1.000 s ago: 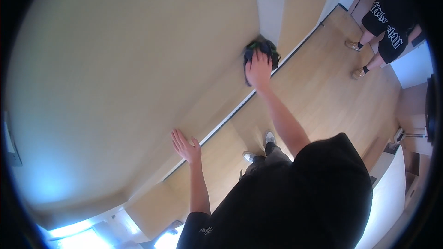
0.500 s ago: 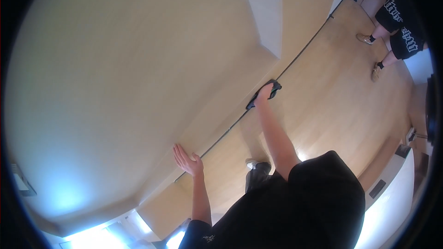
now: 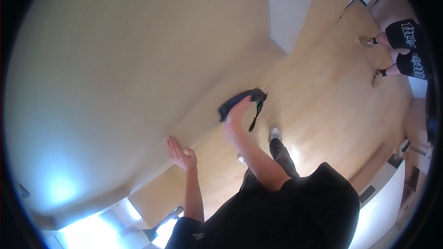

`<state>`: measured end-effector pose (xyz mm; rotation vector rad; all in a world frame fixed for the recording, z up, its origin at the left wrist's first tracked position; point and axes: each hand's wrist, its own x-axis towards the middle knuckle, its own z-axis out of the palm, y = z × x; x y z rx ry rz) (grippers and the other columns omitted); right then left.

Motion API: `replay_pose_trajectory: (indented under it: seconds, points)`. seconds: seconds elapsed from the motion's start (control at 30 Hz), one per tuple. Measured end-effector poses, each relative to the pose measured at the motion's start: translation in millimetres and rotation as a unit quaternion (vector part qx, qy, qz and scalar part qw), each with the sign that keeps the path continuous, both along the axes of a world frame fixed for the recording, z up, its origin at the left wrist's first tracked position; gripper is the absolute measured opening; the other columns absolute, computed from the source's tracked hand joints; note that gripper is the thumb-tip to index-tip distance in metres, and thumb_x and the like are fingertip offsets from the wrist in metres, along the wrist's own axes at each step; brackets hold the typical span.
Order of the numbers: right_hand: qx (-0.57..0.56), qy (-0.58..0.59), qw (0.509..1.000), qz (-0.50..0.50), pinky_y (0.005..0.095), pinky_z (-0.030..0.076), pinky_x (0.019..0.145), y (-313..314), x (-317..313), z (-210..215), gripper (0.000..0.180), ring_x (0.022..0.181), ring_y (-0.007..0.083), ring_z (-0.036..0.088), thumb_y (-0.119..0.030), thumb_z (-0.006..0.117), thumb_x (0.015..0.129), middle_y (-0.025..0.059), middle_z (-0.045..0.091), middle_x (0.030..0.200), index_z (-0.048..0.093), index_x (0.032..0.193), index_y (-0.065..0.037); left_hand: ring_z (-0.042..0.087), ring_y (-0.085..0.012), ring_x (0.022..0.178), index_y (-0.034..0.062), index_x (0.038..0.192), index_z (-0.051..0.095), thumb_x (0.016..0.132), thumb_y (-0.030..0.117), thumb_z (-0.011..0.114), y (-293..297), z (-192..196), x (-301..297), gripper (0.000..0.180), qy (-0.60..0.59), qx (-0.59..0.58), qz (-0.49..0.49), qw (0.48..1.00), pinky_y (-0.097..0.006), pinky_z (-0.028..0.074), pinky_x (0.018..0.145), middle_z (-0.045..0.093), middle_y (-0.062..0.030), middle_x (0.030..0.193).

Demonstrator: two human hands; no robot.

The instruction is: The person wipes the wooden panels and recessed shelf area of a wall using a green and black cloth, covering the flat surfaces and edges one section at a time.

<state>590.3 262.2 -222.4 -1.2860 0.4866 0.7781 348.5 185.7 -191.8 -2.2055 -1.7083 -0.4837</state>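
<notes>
My right hand [image 3: 239, 110] grips a dark, flat, elongated thing [image 3: 236, 101], and its exact kind does not show. From the far end of it a thin black strap-like piece [image 3: 257, 116] hangs down over the floor. The hand and the thing are at the border of a broad pale beige surface [image 3: 138, 64], slightly blurred. To the left, my left hand [image 3: 182, 153] has its fingers stretched out, with the fingertips at the edge of that same surface. Nothing shows in it.
A white angular block or panel [image 3: 293, 9] adjoins the beige surface at the top. Another person's legs in dark shorts [image 3: 406, 41] stand at the upper right on the wood-toned floor [image 3: 318, 106]. A white curved piece of furniture [image 3: 383, 207] is at the lower right.
My right hand has moved left and nearer with the dark thing, and the strap now dangles. The long dark line along the border no longer shows. My left hand stays flat, fingers out.
</notes>
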Motion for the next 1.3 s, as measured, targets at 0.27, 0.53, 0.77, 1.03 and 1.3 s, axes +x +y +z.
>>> replay_pose_trajectory:
  seconds: [0.27,0.53,0.77,1.03,1.3]
  points:
    - [0.174,0.150,0.973,-0.035,0.0426,0.040,0.102,12,53,-113,0.056,0.119,0.0285,0.047,-0.048,0.026,0.096,0.0089,0.051,0.131,0.048,0.130,-0.008,0.040,-0.0364,0.134,-0.0014,0.140,0.042,0.081,0.028,0.050,7,-25,-20,0.066,-0.022,0.003,-0.004,1.000,-0.050,0.032,0.107,0.043,-0.0188,0.144]
    - [0.164,0.154,0.973,0.054,0.0369,0.038,0.102,-12,-57,-15,0.057,0.121,0.0226,0.046,-0.051,0.028,0.100,0.0078,0.049,0.135,0.047,0.133,-0.008,0.038,-0.0357,0.136,-0.0012,0.140,0.041,0.076,0.025,0.056,6,-33,-54,0.070,-0.046,-0.010,0.010,0.999,-0.050,0.031,0.108,0.043,-0.0190,0.144]
    - [0.154,0.063,0.986,0.025,0.0323,0.034,0.105,-16,-184,-29,0.060,0.123,0.0215,0.045,-0.050,0.032,0.101,0.0067,0.045,0.139,0.040,0.138,-0.004,0.034,-0.0354,0.137,-0.0004,0.140,0.040,0.083,0.023,0.058,4,-33,-74,0.063,-0.102,-0.033,-0.043,0.993,-0.051,0.028,0.109,0.039,-0.0186,0.146]
    - [0.197,0.122,0.970,0.074,0.0424,0.030,0.109,-18,-123,-128,0.060,0.129,0.0270,0.041,-0.053,0.033,0.094,0.0054,0.047,0.141,0.048,0.135,-0.013,0.030,-0.0351,0.139,0.0028,0.145,0.034,0.091,0.041,0.054,-14,-53,-199,0.068,-0.052,-0.107,0.129,0.985,-0.055,0.022,0.112,0.033,-0.0179,0.151]
    - [0.226,-0.025,0.966,0.123,0.0384,0.037,0.103,-10,-261,-71,0.060,0.124,0.0236,0.044,-0.049,0.033,0.100,0.0117,0.043,0.140,0.034,0.142,-0.006,0.032,-0.0325,0.139,0.0074,0.146,0.035,0.094,0.036,0.046,-25,-61,-251,0.060,-0.098,0.027,0.057,0.993,-0.053,0.026,0.110,0.036,-0.0154,0.149]
